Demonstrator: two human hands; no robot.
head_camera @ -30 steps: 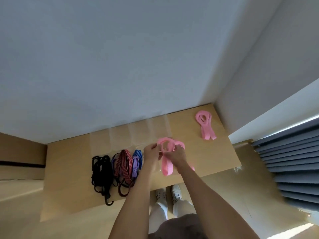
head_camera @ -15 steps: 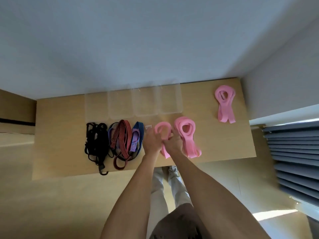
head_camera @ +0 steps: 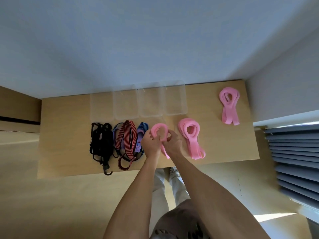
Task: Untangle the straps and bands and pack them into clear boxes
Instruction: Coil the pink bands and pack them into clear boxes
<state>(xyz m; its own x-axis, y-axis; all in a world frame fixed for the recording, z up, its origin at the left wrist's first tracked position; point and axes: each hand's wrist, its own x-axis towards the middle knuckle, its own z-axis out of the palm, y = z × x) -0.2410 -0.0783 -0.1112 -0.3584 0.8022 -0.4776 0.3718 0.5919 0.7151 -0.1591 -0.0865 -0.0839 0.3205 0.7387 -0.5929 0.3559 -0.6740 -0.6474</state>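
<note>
Two bare forearms reaching forward, converging near centre, left hand point(head_camera: 150, 144) and right hand point(head_camera: 172, 144) side by side, touching, fingers curled, both gripping a pink band point(head_camera: 157, 131), knuckles up

Light wood table point(head_camera: 224, 144) sits pushed into a room corner, its far edge against a pale blue-grey wall point(head_camera: 138, 40) and its right end close to a second wall point(head_camera: 284, 75). Grey horizontal blinds point(head_camera: 296, 161) run down the right side, with a sunlit patch on the beige floor point(head_camera: 51, 204) below them. Under the table's near edge: pale trousers point(head_camera: 165, 187) and white shoes point(head_camera: 173, 169); dark patterned shorts point(head_camera: 179, 225) at bottom centre.
</note>
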